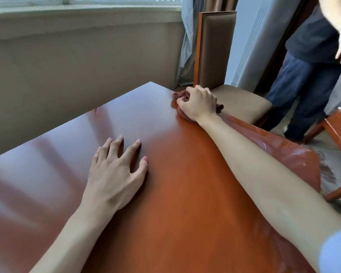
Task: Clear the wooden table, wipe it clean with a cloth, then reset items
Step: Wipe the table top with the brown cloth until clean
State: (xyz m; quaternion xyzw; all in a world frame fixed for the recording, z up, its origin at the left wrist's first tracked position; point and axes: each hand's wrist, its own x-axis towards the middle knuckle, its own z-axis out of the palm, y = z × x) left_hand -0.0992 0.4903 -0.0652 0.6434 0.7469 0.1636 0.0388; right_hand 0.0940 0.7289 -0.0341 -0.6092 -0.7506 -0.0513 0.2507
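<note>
1. Wiping at the far right edge: the right hand point(197, 103) has its grip curled tight around a bunched reddish-brown cloth point(179, 95), pressing it onto the surface point(185, 194) near the far corner.
2. Left hand point(114, 170) lies flat on the wood closer to the camera, fingers spread and straight, holding nothing.
3. Glossy orange-brown wood, really shiny, with pale streaks of window light reflected across the left half.
4. A window sill point(83, 12) runs along the top, with a plain beige wall under it and a grey curtain point(187, 46) hanging in the corner.
5. A padded chair point(217, 52) with a wooden frame stands just beside the far right edge, right behind the cloth hand.
6. Another person point(307, 75) in dark jeans and a dark top stands at the right, cut off by the frame; only legs, torso and a blurred arm show.
7. Part of a second wooden chair frame point(335, 131) pokes in at the right edge, too cropped to see whole.
8. Most of the cloth is hidden under the hand, so I can't tell its shape. The near right edge of the wood is smeary and blurred, maybe some clear film, hard to make out.
</note>
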